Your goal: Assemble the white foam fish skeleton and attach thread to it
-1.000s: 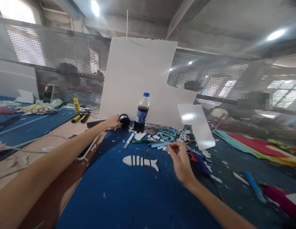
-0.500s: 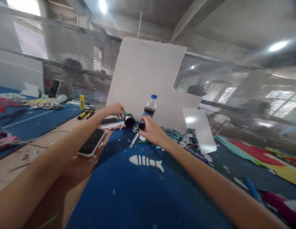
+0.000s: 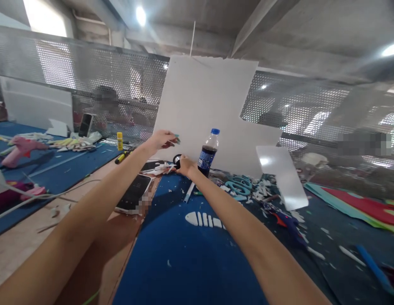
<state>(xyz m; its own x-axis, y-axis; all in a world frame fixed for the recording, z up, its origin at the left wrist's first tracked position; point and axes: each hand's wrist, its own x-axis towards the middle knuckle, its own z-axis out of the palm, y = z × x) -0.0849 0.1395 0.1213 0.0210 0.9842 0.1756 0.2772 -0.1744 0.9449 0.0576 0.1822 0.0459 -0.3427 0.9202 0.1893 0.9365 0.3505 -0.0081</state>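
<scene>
My right hand (image 3: 186,165) is closed around the edge of a black spool (image 3: 177,160) with a silvery band, at the back of the blue mat (image 3: 171,254). Above and to its left, my left hand (image 3: 163,140) is raised with its fingers bent together. Something small and teal shows at its fingertips, too small to name. Just right of my right hand stands a bottle of dark drink (image 3: 207,157) with a blue cap. A white fish shape cut into several pieces (image 3: 203,219) lies on the mat, its tail hidden behind my right forearm.
A white pen (image 3: 189,192) lies near my right wrist. Teal-handled scissors (image 3: 239,186) and white scraps are to the right. A phone (image 3: 133,192) lies on the left, beyond it a glue stick (image 3: 119,141) and pink glue gun (image 3: 22,150). A white board (image 3: 206,97) stands behind.
My left hand has lifted away from the spool. My right hand has moved left from the bottle's base onto the spool. The view has turned slightly right to left, shifting things rightward.
</scene>
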